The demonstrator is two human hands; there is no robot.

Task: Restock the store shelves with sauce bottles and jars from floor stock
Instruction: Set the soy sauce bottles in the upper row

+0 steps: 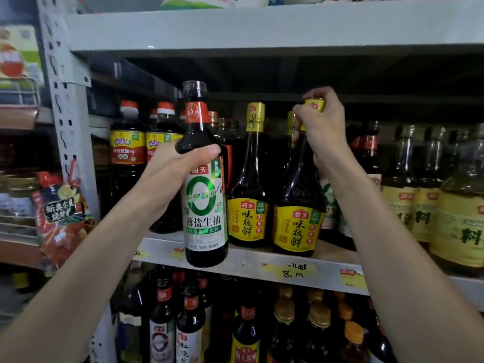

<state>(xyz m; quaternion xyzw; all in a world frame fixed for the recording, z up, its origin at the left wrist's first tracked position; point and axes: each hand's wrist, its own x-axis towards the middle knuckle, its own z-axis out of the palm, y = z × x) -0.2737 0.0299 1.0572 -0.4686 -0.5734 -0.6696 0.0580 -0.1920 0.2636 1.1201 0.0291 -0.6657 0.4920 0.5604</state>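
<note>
A: At frame centre, the left hand (174, 166) is gripping the dark glass bottle with the white-and-green label (205, 208), upright, just before the lip of the grey metal shelf (248, 260).

B: And right of it, the right hand (324, 127) is clasping the neck of the yellow-labelled dark bottle (296, 226) standing there.

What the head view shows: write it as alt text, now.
The left hand holds a white-and-green-labelled soy sauce bottle upright before a grey shelf, while the right hand grips the yellow-capped neck of a yellow-labelled bottle on that shelf. More dark bottles crowd it and fill the space below.
</note>
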